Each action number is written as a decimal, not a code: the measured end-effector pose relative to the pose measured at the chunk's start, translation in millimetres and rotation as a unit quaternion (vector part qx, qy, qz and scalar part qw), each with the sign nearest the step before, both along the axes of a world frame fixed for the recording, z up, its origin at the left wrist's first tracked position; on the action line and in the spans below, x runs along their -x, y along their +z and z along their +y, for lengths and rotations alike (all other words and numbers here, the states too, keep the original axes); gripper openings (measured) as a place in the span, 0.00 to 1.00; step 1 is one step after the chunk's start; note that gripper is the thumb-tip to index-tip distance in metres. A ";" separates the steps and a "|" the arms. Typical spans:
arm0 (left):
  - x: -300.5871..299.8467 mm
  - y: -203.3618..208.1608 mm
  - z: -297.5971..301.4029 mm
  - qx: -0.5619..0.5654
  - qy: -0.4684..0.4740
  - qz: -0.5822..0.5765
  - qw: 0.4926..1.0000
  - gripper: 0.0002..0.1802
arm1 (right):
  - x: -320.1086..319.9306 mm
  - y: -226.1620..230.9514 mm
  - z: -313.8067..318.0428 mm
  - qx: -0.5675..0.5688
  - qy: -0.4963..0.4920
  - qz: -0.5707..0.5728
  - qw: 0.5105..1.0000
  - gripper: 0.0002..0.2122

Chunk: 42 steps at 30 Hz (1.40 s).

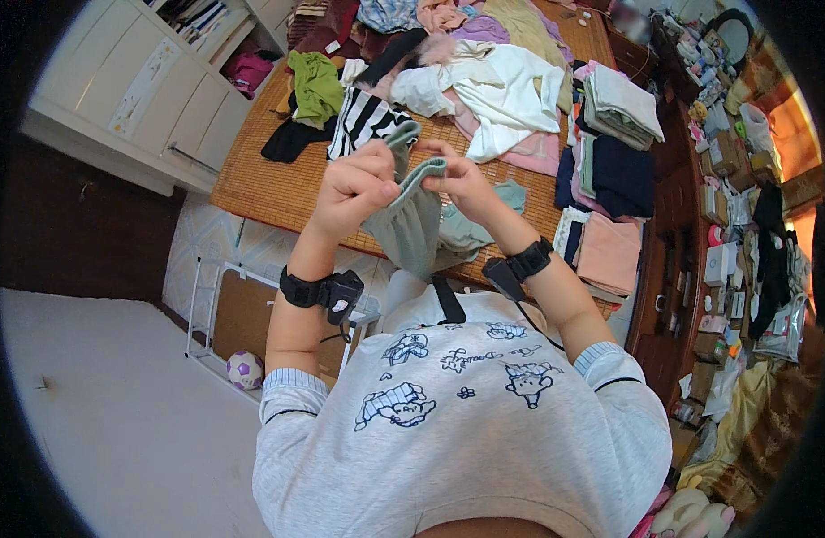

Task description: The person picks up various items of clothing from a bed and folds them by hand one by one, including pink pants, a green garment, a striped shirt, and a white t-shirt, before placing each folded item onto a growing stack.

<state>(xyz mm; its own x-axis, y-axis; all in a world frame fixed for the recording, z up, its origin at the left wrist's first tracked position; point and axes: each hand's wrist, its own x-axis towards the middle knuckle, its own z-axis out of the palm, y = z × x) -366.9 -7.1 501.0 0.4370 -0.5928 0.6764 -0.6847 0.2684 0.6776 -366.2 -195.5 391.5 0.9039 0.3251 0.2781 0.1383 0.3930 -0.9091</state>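
Note:
A grey-green garment (pixel 406 231) hangs from both my hands above the near edge of the bed mat, its band at the top. My left hand (pixel 363 184) is closed on the left part of that band. On the other side, my right hand (pixel 457 184) pinches the band between thumb and fingers. The band's opening gapes a little between the hands. Lower folds of the garment fall toward my lap. Behind it, a paler green cloth (pixel 470 226) lies on the mat, partly hidden by my right forearm.
The woven mat (pixel 260 193) carries a striped black-and-white cloth (pixel 363 121), a lime-green garment (pixel 314 88), a white shirt (pixel 502 99) and a heap of clothes. Folded stacks (pixel 614 179) line its right edge. A white folding frame (pixel 206 309) and a ball (pixel 245 369) are at left.

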 end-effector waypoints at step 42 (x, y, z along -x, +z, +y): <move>-45.5 63.2 30.0 -0.121 0.219 0.053 0.967 0.21 | -46.6 134.5 -29.0 -0.148 -0.072 -0.043 0.985 0.06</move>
